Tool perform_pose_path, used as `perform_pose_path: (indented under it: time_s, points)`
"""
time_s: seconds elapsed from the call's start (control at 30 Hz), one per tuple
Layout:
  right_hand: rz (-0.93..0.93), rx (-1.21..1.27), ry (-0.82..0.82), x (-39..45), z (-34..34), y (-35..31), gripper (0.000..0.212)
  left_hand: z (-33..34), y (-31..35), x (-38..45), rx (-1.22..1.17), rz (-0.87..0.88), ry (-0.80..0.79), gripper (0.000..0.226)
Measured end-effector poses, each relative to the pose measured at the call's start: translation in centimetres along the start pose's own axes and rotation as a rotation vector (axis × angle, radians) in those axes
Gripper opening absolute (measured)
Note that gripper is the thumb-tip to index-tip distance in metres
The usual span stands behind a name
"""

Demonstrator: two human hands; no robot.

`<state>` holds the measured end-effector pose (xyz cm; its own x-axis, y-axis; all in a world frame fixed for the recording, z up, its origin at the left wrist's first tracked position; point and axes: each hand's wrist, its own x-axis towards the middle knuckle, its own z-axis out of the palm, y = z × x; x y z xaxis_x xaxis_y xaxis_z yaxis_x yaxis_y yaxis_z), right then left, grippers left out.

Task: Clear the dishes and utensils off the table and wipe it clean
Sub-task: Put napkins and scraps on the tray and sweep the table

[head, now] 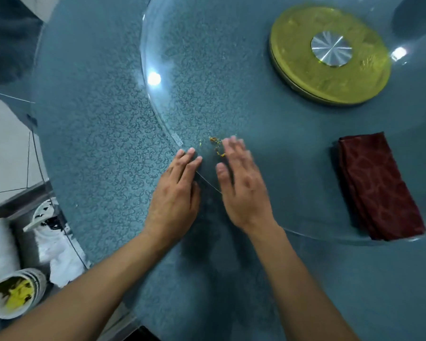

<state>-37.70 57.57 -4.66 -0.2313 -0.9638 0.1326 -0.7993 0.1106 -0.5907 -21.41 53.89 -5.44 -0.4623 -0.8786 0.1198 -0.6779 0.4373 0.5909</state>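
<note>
My left hand (174,193) lies flat with straight fingers at the glass turntable's (158,114) rim on the counter (96,143). My right hand (241,185), fingers straight and together, hovers blurred beside it, with food scraps (215,143) just beyond its fingertips. A folded red cloth (379,185) lies well off to the right.

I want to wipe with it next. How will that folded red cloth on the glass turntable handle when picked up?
The red cloth is folded in soft layers, so it will probably flop and unfold when lifted. It looks light. On the smooth glass turntable it would likely slide easily.
</note>
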Motion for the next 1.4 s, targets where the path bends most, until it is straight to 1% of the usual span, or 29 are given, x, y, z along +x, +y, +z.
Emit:
perform_pose_path:
  time_s: [0.03,0.07,0.1,0.13,0.17,0.2,0.33,0.4,0.47,0.53,0.57,0.6,0.63,0.67,0.7,0.73,0.77,0.8,0.83,0.87,1.0,1.1,1.2,1.33,1.4]
  points:
    - [0.075,-0.005,0.114,0.3,-0.4,1.0,0.060,-0.1,-0.1,0.0,0.003,0.008,0.001,0.049]
    - [0.192,-0.045,0.217,0.6,-0.9,2.0,0.062,-0.1,-0.2,0.1,0.005,0.016,0.000,0.049]
    - [0.330,-0.099,0.274,0.8,-1.5,2.9,0.065,-0.2,-0.3,0.0,0.007,0.021,-0.003,0.050]
    - [0.452,-0.155,0.279,1.0,-1.6,3.3,0.069,-0.1,-0.3,-0.1,0.011,0.026,-0.007,0.050]
    - [0.529,-0.202,0.262,0.9,-1.3,3.2,0.071,-0.1,-0.3,-0.2,0.013,0.031,-0.009,0.050]
    - [0.555,-0.226,0.250,0.8,-0.6,2.5,0.073,-0.1,-0.2,-0.3,0.014,0.038,-0.009,0.050]
    - [0.479,-0.185,0.243,0.7,2.7,-1.9,0.074,0.0,-0.1,-0.8,-0.002,0.077,-0.024,0.049]
    - [0.403,-0.145,0.183,0.3,3.5,-3.8,0.073,0.0,-0.3,-1.0,-0.027,0.086,-0.043,0.048]
    - [0.289,-0.032,0.118,-0.3,3.7,-4.9,0.069,-0.2,-0.3,-1.1,-0.054,0.095,-0.061,0.047]
    - [0.205,0.146,0.107,-0.9,3.0,-4.7,0.061,-0.6,-0.3,-1.2,-0.113,0.079,-0.055,0.044]
    - [0.205,0.221,0.148,-0.9,2.3,-4.0,0.057,-0.9,-0.1,-1.4,-0.181,0.026,-0.035,0.041]
    - [0.232,0.266,0.212,-0.6,1.6,-3.0,0.054,-1.2,0.1,-1.5,-0.297,-0.091,-0.001,0.037]
    - [0.269,0.280,0.269,0.0,0.8,-1.8,0.052,-1.7,0.5,-1.3,-0.480,-0.292,0.041,0.032]
    - [0.297,0.270,0.289,0.6,0.2,-0.7,0.051,-2.3,0.8,-0.9,-0.742,-0.566,0.055,0.027]
    - [0.301,0.245,0.270,1.4,-0.4,0.2,0.051,-2.6,1.0,-0.3,-1.028,-0.843,-0.002,0.028]
    - [0.279,0.215,0.222,2.2,-0.7,0.8,0.052,-2.8,1.1,0.3,-1.260,-1.062,-0.138,0.034]
    - [0.243,0.186,0.159,2.9,-0.7,1.1,0.054,-3.0,0.9,0.9,-1.403,-1.198,-0.303,0.045]
    - [0.208,0.157,0.092,3.5,-0.5,1.1,0.057,-3.1,0.6,1.4,-1.477,-1.255,-0.444,0.056]
    - [0.173,0.126,0.033,3.8,-0.3,0.9,0.061,-3.2,0.3,1.9,-1.526,-1.262,-0.533,0.063]
    - [0.140,0.087,-0.008,3.9,0.1,0.7,0.065,-3.2,-0.1,2.4,-1.569,-1.252,-0.580,0.067]
    - [0.063,-0.015,-0.036,2.9,0.6,0.3,0.065,-2.9,-0.7,3.3,-1.669,-1.244,-0.681,0.074]
    - [0.038,-0.020,-0.058,2.1,0.7,0.0,0.063,-2.5,-0.8,3.3,-1.716,-1.255,-0.671,0.075]
    - [0.017,-0.021,-0.084,0.8,1.1,-1.1,0.060,-2.1,-0.9,3.7,-1.704,-1.269,-0.649,0.071]
    - [-0.004,0.008,-0.080,-1.0,1.8,-2.5,0.057,-1.9,-0.3,4.3,-1.637,-1.236,-0.721,0.067]
    - [0.007,0.033,-0.071,-1.5,2.0,-3.0,0.056,-1.6,-0.1,4.7,-1.594,-1.247,-0.756,0.066]
